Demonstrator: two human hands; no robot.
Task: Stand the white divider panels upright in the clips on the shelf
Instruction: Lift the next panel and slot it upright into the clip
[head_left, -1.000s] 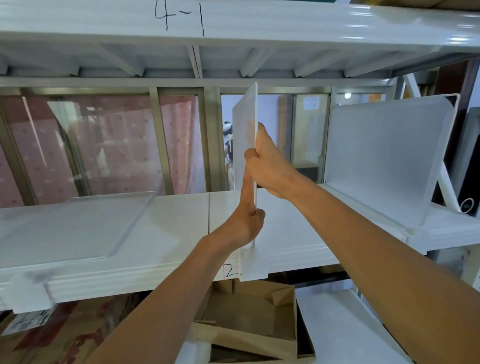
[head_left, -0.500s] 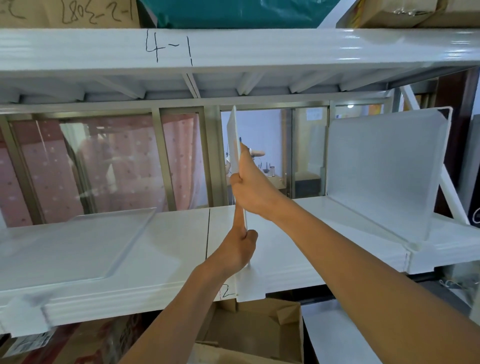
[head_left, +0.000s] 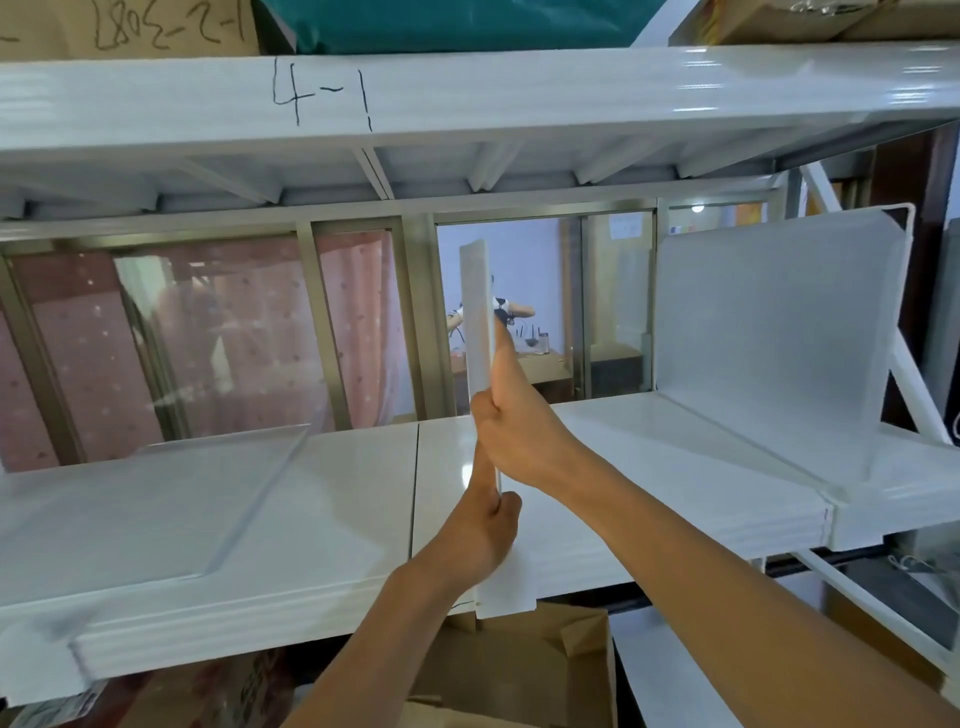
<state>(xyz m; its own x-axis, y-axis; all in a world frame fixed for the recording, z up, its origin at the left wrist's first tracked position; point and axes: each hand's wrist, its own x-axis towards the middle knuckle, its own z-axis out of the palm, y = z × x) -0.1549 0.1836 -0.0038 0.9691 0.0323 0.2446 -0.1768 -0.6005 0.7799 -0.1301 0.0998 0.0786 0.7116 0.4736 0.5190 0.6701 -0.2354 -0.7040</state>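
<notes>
- Right hand (head_left: 519, 421) pinching divider panel (head_left: 477, 312) edge-on, upright.
- Left hand (head_left: 485, 530) clamped on same panel, just below right grip.
- Clip (head_left: 506, 587) directly under left grip.

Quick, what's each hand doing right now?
Left hand: closed around the lower front edge of the upright divider panel.
Right hand: closed on the same panel, higher up.

Glossy white metal shelf (head_left: 332, 499) w/ frosted matt plastic divider panel (head_left: 769, 332).

Storeroom: labelled metal shelving (head_left: 467, 93), cardboard boxes (head_left: 519, 670) below.
</notes>
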